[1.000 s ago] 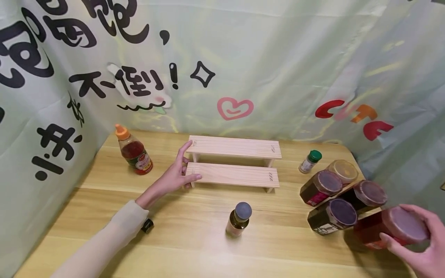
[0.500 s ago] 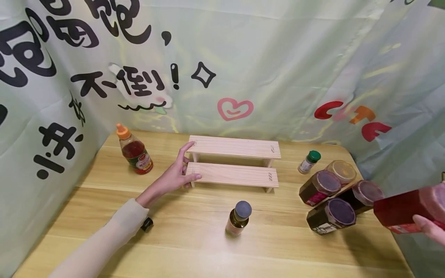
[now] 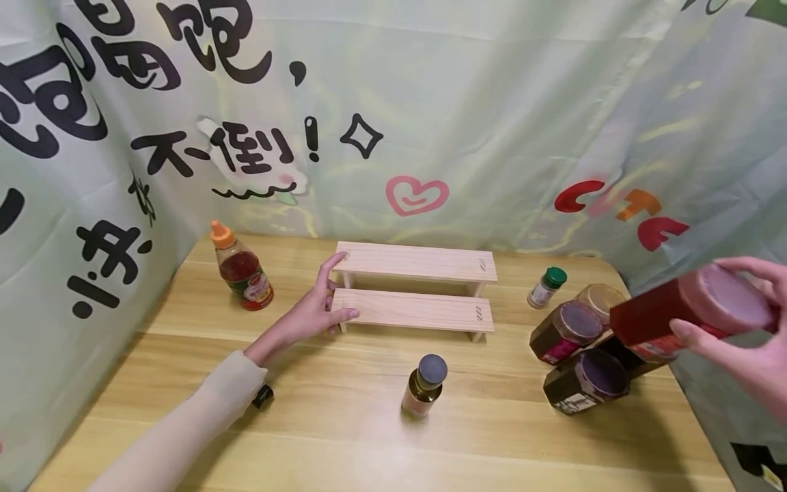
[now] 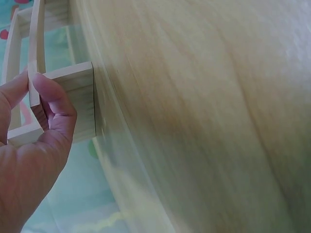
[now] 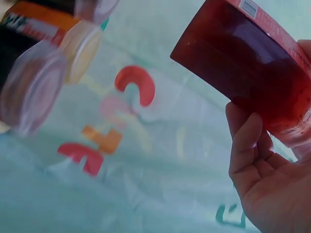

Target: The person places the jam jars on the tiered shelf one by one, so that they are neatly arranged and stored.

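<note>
A printed cloth (image 3: 492,102) backs the wooden bench (image 3: 307,444). Around its right edge, the right hand (image 3: 753,348) grips a tilted red jar (image 3: 667,311), base pointing left toward the stepped rack (image 3: 424,311) near the back edge, whose left end the left hand (image 3: 305,316) pinches.

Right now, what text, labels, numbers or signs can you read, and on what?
"不倒!": backdrop, black print.
"CUTE": backdrop, right side, coloured letters.
Heart, star: drawn signs, backdrop.
Other backdrop characters: cropped or distorted, unsure.
Labels on squeeze bottle, small dark bottle, green-capped bottle, standing jars, held red jar: too small or blurred.
</note>
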The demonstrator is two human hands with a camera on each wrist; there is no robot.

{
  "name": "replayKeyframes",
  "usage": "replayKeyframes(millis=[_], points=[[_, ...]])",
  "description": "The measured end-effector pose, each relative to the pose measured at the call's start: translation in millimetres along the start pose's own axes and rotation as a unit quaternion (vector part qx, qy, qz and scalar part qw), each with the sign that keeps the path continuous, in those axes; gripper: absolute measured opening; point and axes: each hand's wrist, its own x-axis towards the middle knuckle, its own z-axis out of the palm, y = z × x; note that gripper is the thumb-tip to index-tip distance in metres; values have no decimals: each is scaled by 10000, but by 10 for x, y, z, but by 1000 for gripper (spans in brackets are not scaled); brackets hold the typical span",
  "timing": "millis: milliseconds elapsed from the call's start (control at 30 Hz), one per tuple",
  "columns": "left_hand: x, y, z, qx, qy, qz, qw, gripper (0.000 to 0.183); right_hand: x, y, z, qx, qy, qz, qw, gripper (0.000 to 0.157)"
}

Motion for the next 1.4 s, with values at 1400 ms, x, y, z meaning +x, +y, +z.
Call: replayKeyframes(millis=[1400], points=[[-7,-11,-4,291,-31,134,9995,115,874,-1578,2550,1032,-2575,-1356,9511,73]])
